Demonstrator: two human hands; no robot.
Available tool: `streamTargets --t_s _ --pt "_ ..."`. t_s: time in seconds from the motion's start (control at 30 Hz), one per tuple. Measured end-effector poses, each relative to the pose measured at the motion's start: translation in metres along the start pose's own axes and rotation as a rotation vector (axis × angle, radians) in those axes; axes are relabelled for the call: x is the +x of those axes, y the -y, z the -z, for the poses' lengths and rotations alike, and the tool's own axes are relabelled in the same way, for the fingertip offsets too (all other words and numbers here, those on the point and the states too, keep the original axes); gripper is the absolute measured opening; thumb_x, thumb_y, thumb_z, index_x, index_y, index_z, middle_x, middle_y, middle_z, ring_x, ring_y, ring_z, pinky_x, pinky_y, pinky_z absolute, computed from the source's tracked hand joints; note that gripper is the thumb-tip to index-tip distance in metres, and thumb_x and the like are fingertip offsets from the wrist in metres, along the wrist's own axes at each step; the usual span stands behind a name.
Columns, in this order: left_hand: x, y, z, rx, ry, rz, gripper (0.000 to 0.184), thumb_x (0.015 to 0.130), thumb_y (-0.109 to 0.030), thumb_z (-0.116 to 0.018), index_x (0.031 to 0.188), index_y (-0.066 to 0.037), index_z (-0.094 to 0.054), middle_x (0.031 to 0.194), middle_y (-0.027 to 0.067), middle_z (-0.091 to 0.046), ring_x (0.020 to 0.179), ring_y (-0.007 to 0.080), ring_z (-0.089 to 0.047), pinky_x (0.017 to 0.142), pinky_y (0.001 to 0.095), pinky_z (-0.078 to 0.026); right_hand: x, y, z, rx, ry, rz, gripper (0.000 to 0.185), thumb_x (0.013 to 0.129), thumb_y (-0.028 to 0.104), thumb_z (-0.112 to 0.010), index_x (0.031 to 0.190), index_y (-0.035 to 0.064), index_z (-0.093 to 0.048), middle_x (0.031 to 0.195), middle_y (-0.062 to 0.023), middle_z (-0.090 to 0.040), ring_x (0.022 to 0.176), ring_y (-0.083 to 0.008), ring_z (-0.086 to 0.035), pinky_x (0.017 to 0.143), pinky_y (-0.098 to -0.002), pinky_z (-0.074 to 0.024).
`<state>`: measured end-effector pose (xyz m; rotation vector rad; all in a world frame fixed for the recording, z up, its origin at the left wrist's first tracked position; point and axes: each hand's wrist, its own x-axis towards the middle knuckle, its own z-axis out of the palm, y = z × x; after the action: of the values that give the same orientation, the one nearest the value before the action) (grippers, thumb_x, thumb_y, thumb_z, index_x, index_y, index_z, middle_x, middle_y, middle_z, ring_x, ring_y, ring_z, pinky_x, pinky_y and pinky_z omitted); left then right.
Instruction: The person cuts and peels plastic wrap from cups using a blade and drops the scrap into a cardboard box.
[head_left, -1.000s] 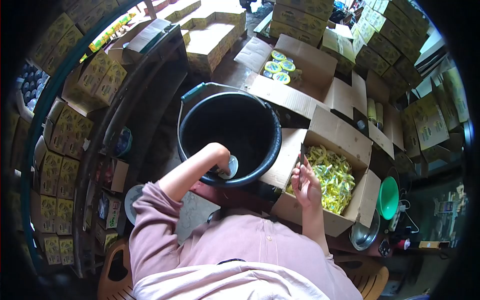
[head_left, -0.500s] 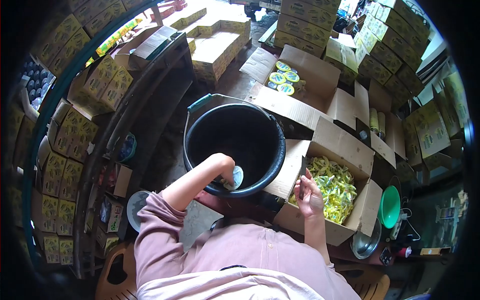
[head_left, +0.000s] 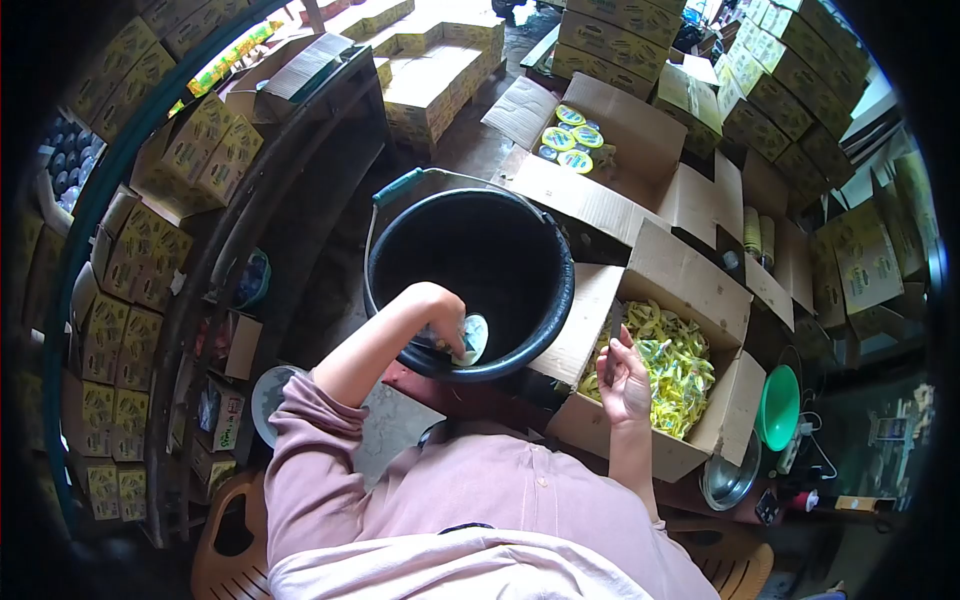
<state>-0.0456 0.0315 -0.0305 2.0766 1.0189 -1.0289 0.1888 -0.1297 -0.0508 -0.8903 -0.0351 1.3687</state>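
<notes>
My left hand reaches over the near rim of a large black bucket, its fingers closed around a small plastic cup. The round, pale face of the cup is turned outward; what is printed on it is too small to read. Upright in my right hand is a dark, narrow knife-like strip, pinched between thumb and fingers. That hand is over the left side of an open cardboard box filled with yellow-green packets. Shadow hides the bottom of the bucket.
Behind the bucket, another open carton holds several yellow-lidded cups. A green bowl and a metal bowl are at the right. Printed cartons fill a shelf at left; a bucket handle stands up.
The cup and my left hand have shifted slightly, the cup's face turning a little more upright. My right hand is slightly lower, still holding the strip. The view has tilted a little.
</notes>
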Motion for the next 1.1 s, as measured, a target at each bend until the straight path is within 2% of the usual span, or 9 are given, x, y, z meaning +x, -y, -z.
streamTargets --t_s 0.23,0.33,0.43,0.57,0.63,0.73,0.87,1.0,1.1 --pt "-0.002 0.003 0.0 -0.051 0.077 -0.038 0.057 0.062 -0.046 -0.069 0.103 -0.008 -0.058 0.082 0.0065 -0.064 0.077 0.0202 -0.062 0.068 0.0316 -0.048 0.004 0.002 0.002 0.007 0.029 -0.003 0.031 0.077 -0.003 -0.054 0.106 0.0081 -0.051 0.08 -0.0041 -0.059 0.069 -0.011 -0.059 0.06 -0.022 -0.0516" --pt "-0.002 0.005 0.001 -0.037 -0.119 -0.099 0.06 0.062 -0.045 -0.068 0.107 -0.008 -0.056 0.084 0.0063 -0.064 0.078 0.0199 -0.061 0.07 0.0317 -0.048 0.002 0.002 0.0 0.004 0.04 0.003 0.031 0.077 -0.003 -0.054 0.107 0.0079 -0.051 0.079 -0.0042 -0.059 0.069 -0.0109 -0.059 0.06 -0.0219 -0.0516" --pt "-0.003 0.004 0.0 -0.113 0.068 -0.074 0.057 0.062 -0.044 -0.069 0.104 -0.007 -0.057 0.083 0.0076 -0.064 0.077 0.0209 -0.061 0.069 0.0314 -0.047 0.001 0.003 -0.001 0.002 0.029 -0.004 0.031 0.078 -0.003 -0.054 0.106 0.0078 -0.051 0.079 -0.004 -0.059 0.069 -0.0108 -0.059 0.06 -0.0221 -0.0518" --pt "0.006 0.012 -0.007 -0.323 -0.619 -0.269 0.063 0.063 -0.036 -0.07 0.106 0.003 -0.044 0.082 0.0174 -0.061 0.077 0.027 -0.06 0.07 0.0348 -0.047 0.003 0.003 -0.002 -0.024 0.039 0.058 0.033 0.076 -0.005 -0.055 0.107 0.0065 -0.051 0.08 -0.0042 -0.059 0.071 -0.0106 -0.059 0.063 -0.021 -0.0513" --pt "0.006 0.005 -0.006 -0.686 -0.781 -0.435 0.053 0.064 -0.023 -0.07 0.101 0.002 -0.042 0.086 0.0188 -0.056 0.08 0.0277 -0.058 0.072 0.0342 -0.046 0.008 0.002 -0.003 -0.079 0.049 0.13 0.036 0.074 -0.006 -0.057 0.107 0.0057 -0.051 0.08 -0.004 -0.059 0.071 -0.0106 -0.059 0.064 -0.0206 -0.0507" --pt "0.005 -0.009 -0.016 -0.616 -1.131 -0.565 0.049 0.063 -0.017 -0.069 0.103 0.001 -0.046 0.088 0.0105 -0.052 0.081 0.0208 -0.053 0.076 0.0281 -0.043 0.016 0.002 -0.011 -0.339 0.091 0.319 0.037 0.072 -0.006 -0.06 0.107 0.0042 -0.052 0.08 -0.0031 -0.059 0.073 -0.0096 -0.057 0.066 -0.0191 -0.0487" --pt "-0.004 -0.025 -0.025 -0.842 -1.101 -0.683 0.048 0.061 -0.011 -0.062 0.105 0.001 -0.047 0.09 0.0089 -0.052 0.087 0.0168 -0.052 0.079 0.0265 -0.041 0.02 0.004 -0.03 -0.823 0.121 0.669 0.032 0.072 -0.004 -0.064 0.101 0.0023 -0.056 0.076 -0.0023 -0.058 0.069 -0.0075 -0.056 0.062 -0.0195 -0.0471" --pt "-0.006 -0.042 -0.033 -1.037 -1.233 -0.758 0.055 0.061 -0.009 -0.056 0.111 0.001 -0.038 0.093 0.0148 -0.055 0.088 0.0224 -0.056 0.081 0.0308 -0.043 0.016 0.017 -0.064 -1.304 0.31 1.153 0.018 0.067 -0.005 -0.065 0.082 0.0053 -0.065 0.071 -0.0088 -0.059 0.061 -0.0189 -0.057 0.056 -0.0269 -0.0451" --pt "0.0 -0.041 -0.035 -1.037 -1.229 -0.848 0.051 0.062 -0.009 -0.057 0.109 0.001 -0.04 0.091 0.0144 -0.055 0.087 0.0226 -0.056 0.081 0.0307 -0.043 0.02 0.021 -0.076 -1.545 0.474 1.384 0.022 0.065 -0.005 -0.062 0.083 0.0067 -0.064 0.08 -0.0058 -0.059 0.073 -0.0199 -0.058 0.06 -0.0295 -0.0481"
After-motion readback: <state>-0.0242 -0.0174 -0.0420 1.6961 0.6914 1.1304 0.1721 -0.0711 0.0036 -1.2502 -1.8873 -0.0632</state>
